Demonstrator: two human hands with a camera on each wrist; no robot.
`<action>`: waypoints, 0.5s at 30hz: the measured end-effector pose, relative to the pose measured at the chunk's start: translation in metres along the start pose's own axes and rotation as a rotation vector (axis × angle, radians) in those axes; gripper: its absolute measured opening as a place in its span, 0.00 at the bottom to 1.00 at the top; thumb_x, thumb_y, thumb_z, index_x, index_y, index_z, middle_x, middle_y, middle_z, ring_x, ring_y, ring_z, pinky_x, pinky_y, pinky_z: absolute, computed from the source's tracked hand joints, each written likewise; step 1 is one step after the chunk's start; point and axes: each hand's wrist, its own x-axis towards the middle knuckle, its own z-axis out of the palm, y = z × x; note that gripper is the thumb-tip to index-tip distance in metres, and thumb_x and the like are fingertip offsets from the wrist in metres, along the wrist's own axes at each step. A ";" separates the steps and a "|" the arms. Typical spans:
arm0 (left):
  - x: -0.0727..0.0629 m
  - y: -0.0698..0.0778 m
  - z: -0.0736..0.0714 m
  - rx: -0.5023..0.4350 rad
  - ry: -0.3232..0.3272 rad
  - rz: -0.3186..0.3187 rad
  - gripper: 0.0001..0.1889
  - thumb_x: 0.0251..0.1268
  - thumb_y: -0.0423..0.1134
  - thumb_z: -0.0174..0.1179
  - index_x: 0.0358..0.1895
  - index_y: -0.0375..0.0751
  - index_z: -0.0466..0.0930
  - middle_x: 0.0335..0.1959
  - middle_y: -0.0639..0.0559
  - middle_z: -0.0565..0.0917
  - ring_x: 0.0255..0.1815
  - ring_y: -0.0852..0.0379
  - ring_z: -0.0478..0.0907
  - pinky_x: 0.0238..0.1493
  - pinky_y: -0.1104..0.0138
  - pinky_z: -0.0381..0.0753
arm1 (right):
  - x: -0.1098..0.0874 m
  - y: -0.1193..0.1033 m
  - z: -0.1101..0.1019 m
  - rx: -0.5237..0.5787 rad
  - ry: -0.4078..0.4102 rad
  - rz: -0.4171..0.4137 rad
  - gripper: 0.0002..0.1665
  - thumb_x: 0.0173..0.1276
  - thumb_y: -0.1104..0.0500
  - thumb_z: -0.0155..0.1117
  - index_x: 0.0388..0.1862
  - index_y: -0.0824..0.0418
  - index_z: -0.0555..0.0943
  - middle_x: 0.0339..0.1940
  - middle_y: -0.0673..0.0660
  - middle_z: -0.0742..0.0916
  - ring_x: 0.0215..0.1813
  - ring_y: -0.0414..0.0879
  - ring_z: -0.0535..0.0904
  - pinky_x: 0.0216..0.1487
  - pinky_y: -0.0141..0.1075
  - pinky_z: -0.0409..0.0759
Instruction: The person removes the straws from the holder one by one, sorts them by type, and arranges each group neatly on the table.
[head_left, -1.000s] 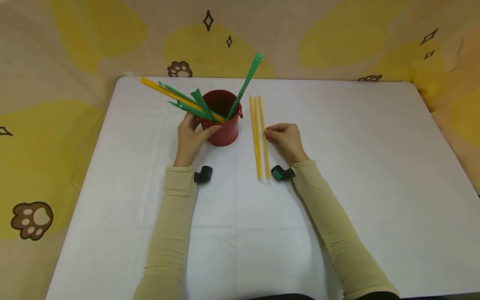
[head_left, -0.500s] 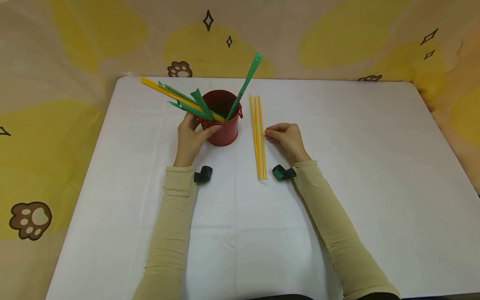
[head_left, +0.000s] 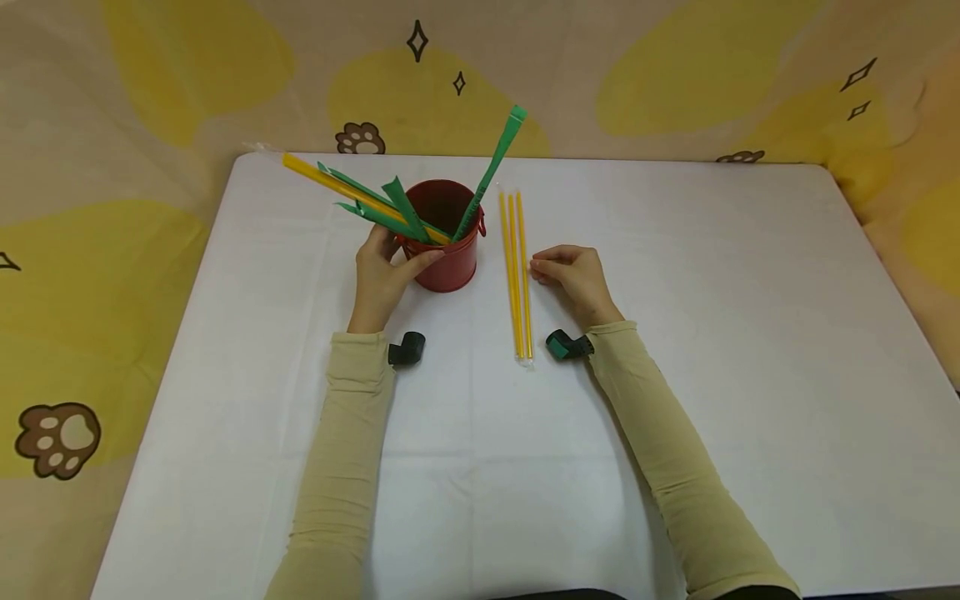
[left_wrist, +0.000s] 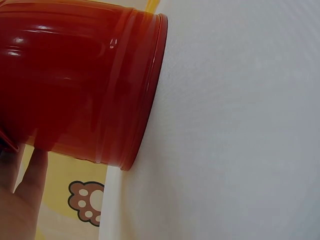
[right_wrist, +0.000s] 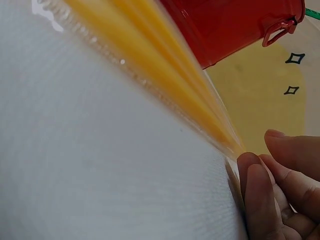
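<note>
A small red metal bucket stands on the table, holding several green-wrapped straws and a yellow straw that lean out over its rim. My left hand grips the bucket from the left, thumb at the front rim; the left wrist view shows fingers against its wall. Right of the bucket, three yellow straws in clear wrappers lie side by side. Beside the rightmost one is my right hand, fingers loosely curled around nothing. In the right wrist view its fingertips are right at the wrappers' edge.
A white cloth covers the table. Behind it hangs a beige and yellow curtain with paw prints. A wrist camera sits on the left wrist, another wrist camera on the right.
The rightmost yellow straw, earlier slanting apart at the right fingertips, has shifted left to lie along the other two. My right hand has let go and drawn slightly right. The left hand stays put.
</note>
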 end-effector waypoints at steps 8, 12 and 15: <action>-0.001 0.001 -0.002 0.002 0.004 0.004 0.30 0.52 0.23 0.66 0.60 0.23 0.68 0.57 0.32 0.75 0.61 0.46 0.70 0.65 0.58 0.68 | -0.001 -0.002 0.002 0.068 0.001 -0.008 0.07 0.58 0.70 0.68 0.36 0.73 0.82 0.27 0.58 0.86 0.29 0.45 0.83 0.33 0.30 0.83; 0.000 0.000 -0.002 -0.004 -0.001 0.009 0.29 0.52 0.23 0.66 0.60 0.23 0.68 0.57 0.32 0.74 0.61 0.46 0.70 0.65 0.57 0.68 | -0.004 -0.007 0.004 0.080 -0.002 -0.051 0.08 0.58 0.70 0.68 0.37 0.73 0.83 0.28 0.58 0.86 0.29 0.45 0.83 0.34 0.31 0.84; 0.000 -0.001 -0.001 -0.010 -0.011 0.007 0.29 0.51 0.23 0.66 0.59 0.23 0.68 0.57 0.32 0.74 0.61 0.47 0.70 0.65 0.58 0.68 | -0.008 -0.014 0.006 0.074 -0.005 -0.116 0.09 0.59 0.70 0.67 0.38 0.75 0.82 0.29 0.57 0.86 0.29 0.45 0.83 0.36 0.32 0.84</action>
